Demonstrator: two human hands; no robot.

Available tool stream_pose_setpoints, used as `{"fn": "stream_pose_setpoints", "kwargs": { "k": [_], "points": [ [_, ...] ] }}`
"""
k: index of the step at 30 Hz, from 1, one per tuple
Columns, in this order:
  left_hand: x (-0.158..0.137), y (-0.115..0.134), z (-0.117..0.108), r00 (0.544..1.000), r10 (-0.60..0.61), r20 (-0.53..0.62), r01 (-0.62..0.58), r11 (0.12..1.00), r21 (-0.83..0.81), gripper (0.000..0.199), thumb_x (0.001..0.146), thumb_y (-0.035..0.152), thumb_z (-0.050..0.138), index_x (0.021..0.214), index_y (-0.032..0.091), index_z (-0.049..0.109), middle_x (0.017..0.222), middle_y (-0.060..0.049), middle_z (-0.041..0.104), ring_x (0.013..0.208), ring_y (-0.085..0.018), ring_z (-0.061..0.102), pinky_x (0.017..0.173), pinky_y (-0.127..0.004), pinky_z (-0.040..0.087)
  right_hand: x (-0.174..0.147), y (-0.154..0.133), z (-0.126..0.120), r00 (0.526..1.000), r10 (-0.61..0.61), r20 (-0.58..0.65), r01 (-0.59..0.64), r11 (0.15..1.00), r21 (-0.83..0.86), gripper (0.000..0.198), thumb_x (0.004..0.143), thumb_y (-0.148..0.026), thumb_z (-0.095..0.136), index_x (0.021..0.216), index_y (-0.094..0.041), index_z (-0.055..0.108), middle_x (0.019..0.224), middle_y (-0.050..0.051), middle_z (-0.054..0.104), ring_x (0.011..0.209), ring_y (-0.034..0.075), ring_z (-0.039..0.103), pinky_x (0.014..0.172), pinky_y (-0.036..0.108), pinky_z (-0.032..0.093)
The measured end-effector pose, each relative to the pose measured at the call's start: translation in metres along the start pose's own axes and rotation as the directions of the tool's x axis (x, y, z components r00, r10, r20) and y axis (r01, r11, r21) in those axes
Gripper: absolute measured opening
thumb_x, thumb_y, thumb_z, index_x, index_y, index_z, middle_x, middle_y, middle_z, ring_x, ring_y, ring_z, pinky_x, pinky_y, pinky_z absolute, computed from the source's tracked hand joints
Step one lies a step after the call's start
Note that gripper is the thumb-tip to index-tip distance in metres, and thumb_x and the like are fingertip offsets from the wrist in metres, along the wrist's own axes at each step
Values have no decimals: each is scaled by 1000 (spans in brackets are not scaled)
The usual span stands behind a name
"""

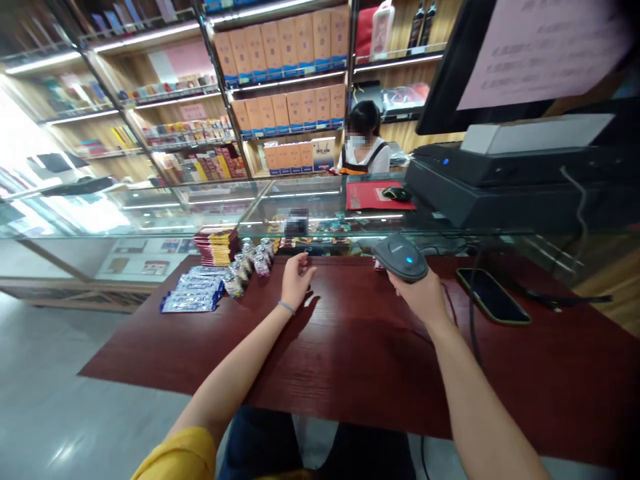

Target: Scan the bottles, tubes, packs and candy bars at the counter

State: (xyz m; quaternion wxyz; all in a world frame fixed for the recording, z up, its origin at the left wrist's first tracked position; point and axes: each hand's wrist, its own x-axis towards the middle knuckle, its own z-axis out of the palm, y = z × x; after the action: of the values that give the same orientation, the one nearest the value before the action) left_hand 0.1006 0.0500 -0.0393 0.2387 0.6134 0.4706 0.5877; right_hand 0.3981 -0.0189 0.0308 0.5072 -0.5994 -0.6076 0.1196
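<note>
My right hand grips a dark grey barcode scanner, which has a lit blue light on top and is held above the table. Just beyond the scanner a small pinkish item peeks out, mostly hidden. Over the dark red table, my left hand is empty, thumb apart from its loosely bent fingers. To its left stand several small clear-topped bottles. Silver-blue packets lie in overlapping rows beside them, and a stack of red and yellow packets is behind.
A phone and cables lie on the table's right side. Behind runs a glass counter bearing a red folder, a mouse and a monitor. A person is behind the counter, before shelves of boxes.
</note>
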Motion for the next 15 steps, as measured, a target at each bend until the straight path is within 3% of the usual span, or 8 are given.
{"fn": "stream_pose_setpoints", "kwargs": {
  "k": [3,6,9,15],
  "points": [
    [0,-9,-42,993,3,-120,3,999,47,41,84,25,74,123,20,64,116,-10,63,106,-22,65,93,-38,57,-6,-2,14,999,-8,43,8,1000,7,29,72,-43,72,91,-21,68,90,14,78,92,34,76,73,39,59],
    [0,-17,-74,964,20,-264,8,994,107,40,86,28,71,124,20,62,116,-11,63,108,-23,64,92,-37,56,-14,-1,27,993,-69,93,69,998,8,38,71,-42,72,103,-21,69,105,15,78,100,36,75,83,43,59],
    [-1,-21,-94,930,85,-358,-5,976,219,43,88,29,70,129,20,60,123,-12,61,116,-25,60,101,-41,52,-22,-1,39,984,-87,156,86,996,15,50,72,-41,73,117,-21,67,103,13,79,98,34,76,82,43,59],
    [2,-30,-101,945,143,-294,-23,926,376,58,88,22,69,143,23,51,141,-16,52,138,-31,46,121,-51,33,-34,-9,50,956,-104,273,116,993,-27,43,72,-38,72,112,-24,65,100,9,79,99,33,76,85,42,59]
  ]
}}
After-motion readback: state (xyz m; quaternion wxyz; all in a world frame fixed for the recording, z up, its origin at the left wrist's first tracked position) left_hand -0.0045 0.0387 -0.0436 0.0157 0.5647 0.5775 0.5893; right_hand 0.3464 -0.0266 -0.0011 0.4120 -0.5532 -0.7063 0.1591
